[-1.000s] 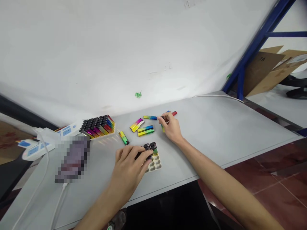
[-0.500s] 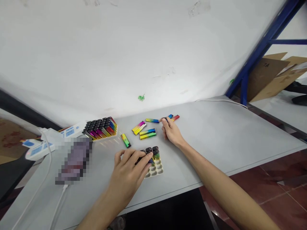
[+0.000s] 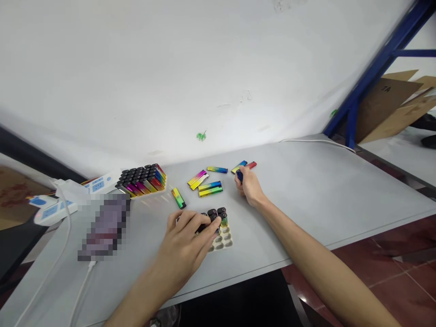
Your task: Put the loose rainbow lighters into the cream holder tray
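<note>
My left hand [image 3: 187, 238] curls over a pale tray [image 3: 229, 244] of oval holes, its fingers and thumb around the black tops of standing lighters. Part of that group is hidden beneath the fingers, while a lighter [image 3: 224, 219] shows at the tray's far right and several front holes are bare. Farther back, my right hand [image 3: 251, 187] is closed round a lighter [image 3: 240, 175] with a dark blue end showing; the rest is covered by the fingers. Just beyond it lie a blue-yellow lighter [image 3: 239, 166] and a red one [image 3: 251, 165].
More shiny lighters [image 3: 210, 188] lie loose mid-table, one green-yellow lighter [image 3: 178, 198] nearer the left hand. A full tray of lighters [image 3: 143, 181] stands at the back left beside white power strips [image 3: 56, 211]. A blurred-out object [image 3: 107, 227] with a white cable is at left; a wall bounds the back.
My right hand has turned and drawn slightly right and nearer, uncovering the blue-yellow lighter and showing more of the one it holds. My left hand stays at the tray; the view shifts a little.
</note>
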`<action>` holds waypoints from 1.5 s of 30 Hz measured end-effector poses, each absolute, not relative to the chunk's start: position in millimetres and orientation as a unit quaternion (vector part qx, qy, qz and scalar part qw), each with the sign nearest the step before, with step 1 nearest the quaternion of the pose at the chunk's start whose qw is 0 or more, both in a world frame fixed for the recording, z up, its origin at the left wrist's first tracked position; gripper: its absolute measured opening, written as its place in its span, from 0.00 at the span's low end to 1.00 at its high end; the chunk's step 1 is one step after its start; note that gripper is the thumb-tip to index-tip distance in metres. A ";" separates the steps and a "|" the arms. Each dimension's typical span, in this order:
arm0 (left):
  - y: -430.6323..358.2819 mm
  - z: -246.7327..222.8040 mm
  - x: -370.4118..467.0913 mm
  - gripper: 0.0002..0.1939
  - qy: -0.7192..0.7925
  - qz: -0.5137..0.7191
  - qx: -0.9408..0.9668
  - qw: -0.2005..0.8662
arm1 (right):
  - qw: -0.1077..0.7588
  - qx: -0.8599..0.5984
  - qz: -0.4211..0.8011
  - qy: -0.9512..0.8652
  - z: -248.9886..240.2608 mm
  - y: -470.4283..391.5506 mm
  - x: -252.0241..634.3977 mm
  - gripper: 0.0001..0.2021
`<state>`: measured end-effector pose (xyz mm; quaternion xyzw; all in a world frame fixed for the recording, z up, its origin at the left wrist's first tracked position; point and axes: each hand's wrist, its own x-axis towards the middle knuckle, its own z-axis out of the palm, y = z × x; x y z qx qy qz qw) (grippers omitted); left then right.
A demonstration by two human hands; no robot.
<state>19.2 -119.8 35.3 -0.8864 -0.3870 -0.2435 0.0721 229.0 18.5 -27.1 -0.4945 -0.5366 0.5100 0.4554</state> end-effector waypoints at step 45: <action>-21.6 -29.3 -35.3 0.09 -0.481 -0.234 -0.844 0.042 | 0.176 -0.312 0.665 -0.655 21.4 -13.0 264.2 0.16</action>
